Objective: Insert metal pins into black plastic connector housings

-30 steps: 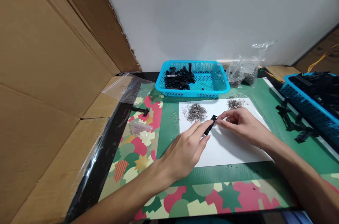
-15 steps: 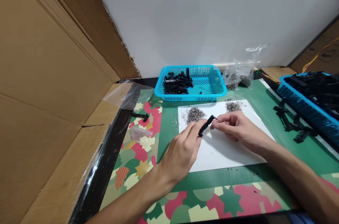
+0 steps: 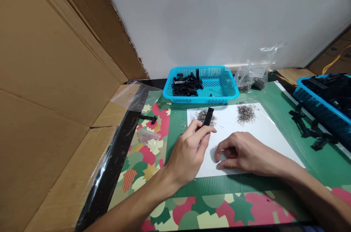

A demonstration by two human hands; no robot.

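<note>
One black plastic part [image 3: 208,116] held in the fingers of the left hand [image 3: 189,148], its free end standing up over the left metal heap [image 3: 203,116]. Right hand [image 3: 241,153]: fingers curled, a narrow gap between thumb and forefinger, over the white sheet's [image 3: 208,164] near half. Bare paper between the hands and up towards the right metal heap [image 3: 246,113], which lies near the sheet's far edge. Beyond that edge, a blue basket [image 3: 219,99], black parts bunched at its left, open floor at its right. Clear bags [image 3: 253,76] just beside it. Far right: loose black parts [image 3: 309,127] on the green worktop [image 3: 274,91], next to a fuller blue basket [image 3: 323,102]. Left: small plastic bag [image 3: 148,136], then cardboard [image 3: 55,96] walling that side.
</note>
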